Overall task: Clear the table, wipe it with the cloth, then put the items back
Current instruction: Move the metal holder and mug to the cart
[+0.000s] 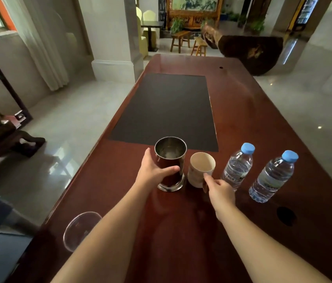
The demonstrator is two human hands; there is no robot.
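Observation:
A long reddish-brown table (253, 123) runs away from me, with a black mat (167, 111) on it. Just past the mat's near edge stands a shiny metal canister (171, 152), and my left hand (153, 170) is wrapped around its side. Beside it on the right is a beige paper cup (201, 166). My right hand (219, 188) touches the cup's lower right side with its fingertips, fingers loosely curled. Two water bottles with blue caps stand further right, one (237, 167) close to the cup and the other (272, 177) beyond it. No cloth is visible.
A clear plastic lid or cup (79, 229) sits at the table's near left edge. A round cable hole (286, 216) is in the tabletop on the right. A seated person's legs (8, 137) are at the left on the floor side. Stools and a large wooden piece stand beyond the far end.

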